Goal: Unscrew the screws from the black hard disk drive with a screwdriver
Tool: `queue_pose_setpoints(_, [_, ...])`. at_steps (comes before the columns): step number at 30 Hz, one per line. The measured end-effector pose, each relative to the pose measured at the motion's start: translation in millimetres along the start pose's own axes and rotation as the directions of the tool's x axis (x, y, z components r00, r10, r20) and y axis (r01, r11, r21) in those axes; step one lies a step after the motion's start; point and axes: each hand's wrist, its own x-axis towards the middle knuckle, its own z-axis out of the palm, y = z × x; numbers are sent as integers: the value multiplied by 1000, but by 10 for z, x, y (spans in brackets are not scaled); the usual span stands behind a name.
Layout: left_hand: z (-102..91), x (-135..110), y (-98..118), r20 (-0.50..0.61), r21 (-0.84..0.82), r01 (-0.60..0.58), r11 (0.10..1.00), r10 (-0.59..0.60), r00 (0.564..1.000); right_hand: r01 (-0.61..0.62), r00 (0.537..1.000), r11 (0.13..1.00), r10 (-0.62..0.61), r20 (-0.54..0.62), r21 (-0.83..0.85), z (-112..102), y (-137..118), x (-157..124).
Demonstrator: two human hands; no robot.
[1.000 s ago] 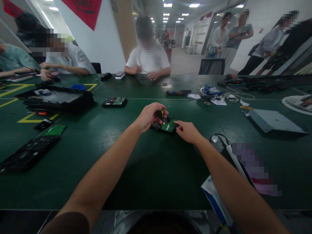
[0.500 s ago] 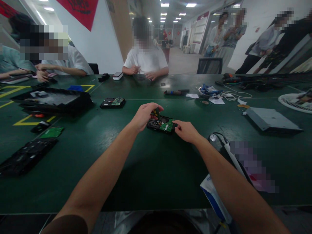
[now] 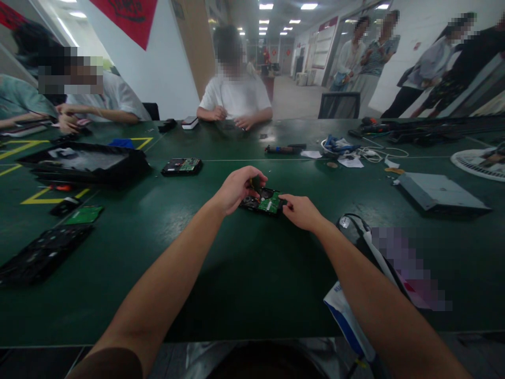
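A black hard drive with a green circuit board [image 3: 270, 204] lies board side up on the green table, in front of me. My left hand [image 3: 241, 188] is over its left end, fingers curled round what looks like a short screwdriver [image 3: 256, 182] with a dark and yellow handle. Its tip is hidden behind the fingers. At the drive's right end, my right hand [image 3: 299, 210] is closed, thumb and forefinger gripping the edge.
Another hard drive [image 3: 182, 166] lies farther left. A black casing [image 3: 90, 163] and a black panel [image 3: 43, 255] are at left. A grey metal box [image 3: 442, 193] and a white and blue bag [image 3: 347, 316] are at right. A person [image 3: 236, 97] sits opposite.
My left hand has shifted slightly to the right over the hard drive, and its fingers cover more of the screwdriver. My right hand stays at the drive's right end.
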Motion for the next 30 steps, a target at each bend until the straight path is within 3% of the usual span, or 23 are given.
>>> queue_pose_setpoints(10, [-87,43,25,-59,302,-79,950,101,993,9,1000,1000,-9,-4,-2,7,13,-8])
queue_pose_setpoints(13, [-128,22,83,-43,352,-40,935,59,997,16,1000,1000,-16,-5,-4,5,13,-7])
queue_pose_setpoints(22, [-110,-40,130,87,34,250,968,-252,964,23,1000,1000,-23,-15,2,26,37,7])
queue_pose_setpoints(26, [-72,-42,129,78,-100,294,951,-287,955,33,999,999,-33,-22,-5,20,24,1])
queue_pose_setpoints(30, [-109,-31,135,80,-104,300,948,-293,953,23,1000,1000,-23,-16,6,12,11,-6])
